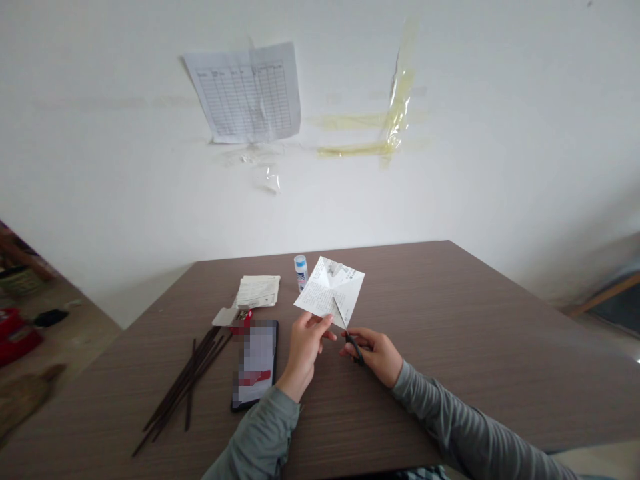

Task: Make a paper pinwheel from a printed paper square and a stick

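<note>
A square sheet of printed paper [320, 293] is held up over the table, tilted, with its near edge pinched by my left hand [309, 343]. My right hand [374, 350] grips the black handles of a pair of scissors [354, 345]. Their blades point up and to the left and lie at the paper's near edge, reaching toward its middle. A glue bottle [301, 272] with a blue cap stands just behind the paper's left side, partly covered by it.
Left of my hands a phone [257, 367] lies on the brown table [450, 307]. Beside it are several thin dark sticks [187, 383], a small red box [242, 321] and a stack of paper squares [259, 291]. A printed sheet [247, 93] is taped to the wall behind.
</note>
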The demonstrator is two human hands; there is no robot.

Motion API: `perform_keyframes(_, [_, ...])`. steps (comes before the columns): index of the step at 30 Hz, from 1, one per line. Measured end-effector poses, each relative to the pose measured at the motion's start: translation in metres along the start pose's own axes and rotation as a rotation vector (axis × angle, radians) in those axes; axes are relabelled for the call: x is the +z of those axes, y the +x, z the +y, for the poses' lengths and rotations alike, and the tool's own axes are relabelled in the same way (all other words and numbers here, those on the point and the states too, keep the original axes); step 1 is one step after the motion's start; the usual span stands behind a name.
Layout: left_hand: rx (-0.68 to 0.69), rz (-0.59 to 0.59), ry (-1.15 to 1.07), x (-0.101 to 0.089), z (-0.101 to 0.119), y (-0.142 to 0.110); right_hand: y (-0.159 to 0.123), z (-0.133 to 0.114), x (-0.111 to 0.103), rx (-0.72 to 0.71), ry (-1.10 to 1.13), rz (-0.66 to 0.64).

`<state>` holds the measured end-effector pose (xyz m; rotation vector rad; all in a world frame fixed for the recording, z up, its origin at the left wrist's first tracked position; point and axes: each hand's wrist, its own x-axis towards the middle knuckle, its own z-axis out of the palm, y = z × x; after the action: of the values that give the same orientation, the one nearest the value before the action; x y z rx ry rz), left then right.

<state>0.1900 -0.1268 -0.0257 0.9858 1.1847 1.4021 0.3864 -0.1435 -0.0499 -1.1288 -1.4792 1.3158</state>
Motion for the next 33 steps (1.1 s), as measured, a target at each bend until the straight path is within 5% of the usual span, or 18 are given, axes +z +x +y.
perform_keyframes(25, [-0.011,0.024,0.0,-0.001,0.001,0.0,0.003,0.009,-0.002,0.014,-0.049,-0.017])
perform_keyframes(33, [0.044,0.074,0.012,-0.008,-0.005,0.004,0.006,0.025,-0.012,-0.085,-0.153,-0.026])
